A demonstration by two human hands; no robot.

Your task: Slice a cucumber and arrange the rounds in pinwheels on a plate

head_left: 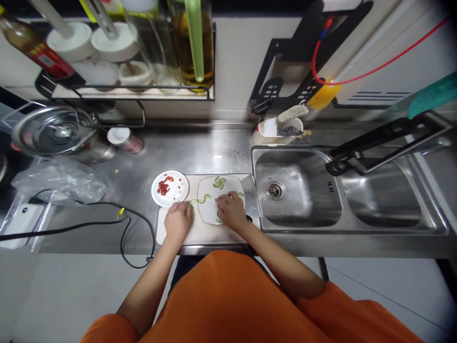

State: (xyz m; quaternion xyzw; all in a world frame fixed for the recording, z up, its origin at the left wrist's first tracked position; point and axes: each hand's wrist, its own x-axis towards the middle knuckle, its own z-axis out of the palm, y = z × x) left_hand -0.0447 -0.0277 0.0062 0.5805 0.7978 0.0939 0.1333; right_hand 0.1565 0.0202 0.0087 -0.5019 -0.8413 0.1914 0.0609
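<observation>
A white plate [206, 216] with a thin dark rim line lies on a pale cutting board [200, 236]. Thin green-edged slices, seemingly cucumber, are set on it; several make a pinwheel [219, 182] at the far edge, and a curved pair [203, 198] lies at the left. My left hand [178, 221] rests on the board left of the plate, fingers curled, with pale cucumber slices [193, 203] at its fingertips. My right hand [231, 210] reaches over the plate's right part, fingers apart, partly hiding slices there. A cleaver [253, 196] lies at the board's right side.
A small white plate [181, 187] with chopped red pieces stands behind my left hand. The double sink [300, 190] is at the right. At the left are a black cable [139, 213], a plastic bag [60, 181], a lidded pot [57, 131] and a phone [24, 224].
</observation>
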